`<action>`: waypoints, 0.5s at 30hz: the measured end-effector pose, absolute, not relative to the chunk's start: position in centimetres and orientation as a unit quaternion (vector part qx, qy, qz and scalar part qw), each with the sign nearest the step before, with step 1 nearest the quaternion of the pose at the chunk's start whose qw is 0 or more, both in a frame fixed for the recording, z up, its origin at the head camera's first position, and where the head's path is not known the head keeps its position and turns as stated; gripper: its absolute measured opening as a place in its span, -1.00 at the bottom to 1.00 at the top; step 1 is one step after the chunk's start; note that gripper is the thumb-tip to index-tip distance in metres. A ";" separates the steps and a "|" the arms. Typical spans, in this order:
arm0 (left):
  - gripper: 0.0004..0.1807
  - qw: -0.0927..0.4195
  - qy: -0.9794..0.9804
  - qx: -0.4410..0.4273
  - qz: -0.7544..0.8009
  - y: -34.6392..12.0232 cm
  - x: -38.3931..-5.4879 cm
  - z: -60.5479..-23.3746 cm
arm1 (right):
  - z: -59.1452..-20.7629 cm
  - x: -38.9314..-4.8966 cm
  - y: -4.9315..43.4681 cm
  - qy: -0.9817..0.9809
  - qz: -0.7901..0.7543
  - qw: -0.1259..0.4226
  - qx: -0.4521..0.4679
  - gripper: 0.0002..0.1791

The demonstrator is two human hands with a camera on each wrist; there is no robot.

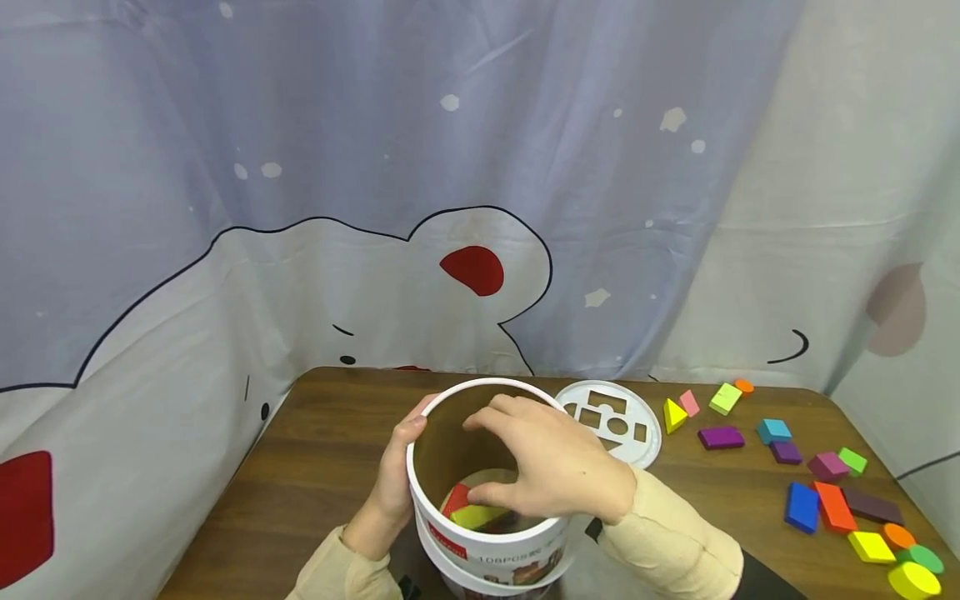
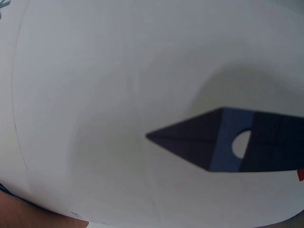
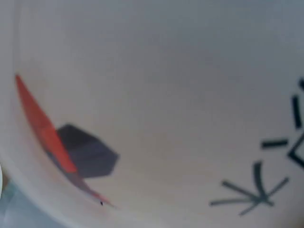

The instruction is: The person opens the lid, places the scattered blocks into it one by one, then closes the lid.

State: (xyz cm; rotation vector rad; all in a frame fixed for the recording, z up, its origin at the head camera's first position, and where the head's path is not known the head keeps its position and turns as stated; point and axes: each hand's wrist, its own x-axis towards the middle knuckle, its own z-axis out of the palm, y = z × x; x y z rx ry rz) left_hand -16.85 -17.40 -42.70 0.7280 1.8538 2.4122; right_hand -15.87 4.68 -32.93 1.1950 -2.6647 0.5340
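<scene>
A white printed bucket (image 1: 517,543) stands low in the middle of the head view, its open top tilted toward me. My left hand (image 1: 396,468) grips its left side, thumb over the rim. Over the opening, my right hand (image 1: 551,458) reaches in from the right, with thumb and fingers spread apart and nothing between them. Its thumb tip lies close to a red block (image 1: 454,499) and a yellow-green block (image 1: 480,517) inside. Both wrist views are filled by the bucket's white printed wall (image 2: 118,71) (image 3: 156,85).
A white lid (image 1: 647,417) with shaped cutouts lies behind the bucket on the wooden table (image 1: 315,450). Several coloured blocks are spread over the right side, among them a blue block (image 1: 802,507), a purple block (image 1: 722,437) and a yellow cylinder (image 1: 913,581). A printed curtain (image 1: 337,125) hangs behind.
</scene>
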 end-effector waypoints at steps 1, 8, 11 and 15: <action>-0.41 0.008 0.593 0.230 0.772 -17.4 -16.8 -42.5 | -33.0 -15.9 4.8 -0.885 0.204 0.097 0.406 -0.38; -0.41 -0.005 0.600 0.226 0.767 -17.3 -16.3 -42.2 | -33.2 -16.7 7.4 -0.831 0.326 0.181 0.413 -0.48; -0.43 -0.011 0.601 0.223 0.767 -17.2 -16.3 -42.1 | -33.4 -17.4 9.2 -0.833 0.347 0.206 0.379 -0.54; -0.43 -0.008 0.597 0.223 0.770 -17.2 -16.3 -41.9 | -34.1 -19.3 12.1 -0.840 0.367 0.221 0.332 -0.64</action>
